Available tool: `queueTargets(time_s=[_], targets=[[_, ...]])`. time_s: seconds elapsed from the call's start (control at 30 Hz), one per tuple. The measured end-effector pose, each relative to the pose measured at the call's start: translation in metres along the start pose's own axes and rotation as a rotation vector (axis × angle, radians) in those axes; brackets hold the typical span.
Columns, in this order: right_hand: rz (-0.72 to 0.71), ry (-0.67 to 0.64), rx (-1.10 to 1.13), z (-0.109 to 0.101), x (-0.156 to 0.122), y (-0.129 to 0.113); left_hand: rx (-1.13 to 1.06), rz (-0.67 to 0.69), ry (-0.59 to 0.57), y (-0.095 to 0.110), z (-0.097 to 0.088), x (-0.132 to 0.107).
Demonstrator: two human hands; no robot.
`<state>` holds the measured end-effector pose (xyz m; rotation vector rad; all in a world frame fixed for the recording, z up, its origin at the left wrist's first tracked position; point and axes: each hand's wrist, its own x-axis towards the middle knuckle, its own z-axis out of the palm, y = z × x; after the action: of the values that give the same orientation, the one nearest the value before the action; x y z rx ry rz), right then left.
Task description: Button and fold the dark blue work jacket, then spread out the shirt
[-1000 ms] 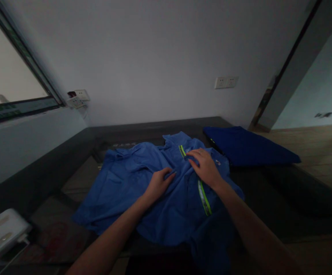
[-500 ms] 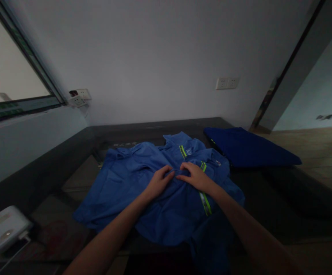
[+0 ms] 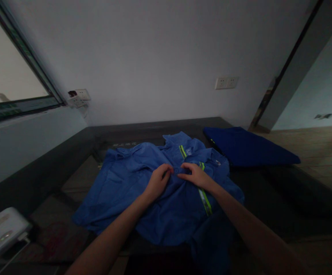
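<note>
A blue work shirt (image 3: 131,191) with yellow-green reflective stripes lies spread and rumpled on a dark table (image 3: 283,187). My left hand (image 3: 157,182) pinches a fold of the shirt's front near its middle. My right hand (image 3: 196,175) meets it from the right, fingers closed on the same strip of cloth, beside a reflective stripe. The two hands almost touch. The shirt's lower edge hangs over the table's near edge.
A folded dark blue garment (image 3: 246,147) lies at the table's far right. A white device (image 3: 2,231) with a cable sits at the near left. Wall sockets (image 3: 78,97) are at the left corner, more sockets (image 3: 226,82) on the back wall. A doorway opens on the right.
My right hand slid left from the chest stripe to meet my left hand at the shirt's middle. Both now pinch the cloth there.
</note>
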<state>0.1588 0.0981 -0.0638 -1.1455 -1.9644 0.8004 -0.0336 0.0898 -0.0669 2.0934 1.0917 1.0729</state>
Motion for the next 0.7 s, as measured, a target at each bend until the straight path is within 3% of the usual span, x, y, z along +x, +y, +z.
queueTargets(time_s=[0.17, 0.53, 0.7], targets=[[-0.036, -0.012, 0.041, 0.0003, -0.0005, -0.0024, 0.089, 0.079, 0.034, 0.0012, 0.0014, 0.0002], [-0.046, -0.021, -0.023, 0.0024, -0.003, -0.0034, 0.021, -0.027, -0.039, -0.0073, 0.0067, 0.0003], [-0.044, -0.045, -0.054, 0.0046, -0.0032, -0.0068, 0.084, 0.027, -0.066, -0.006, 0.0049, -0.0002]])
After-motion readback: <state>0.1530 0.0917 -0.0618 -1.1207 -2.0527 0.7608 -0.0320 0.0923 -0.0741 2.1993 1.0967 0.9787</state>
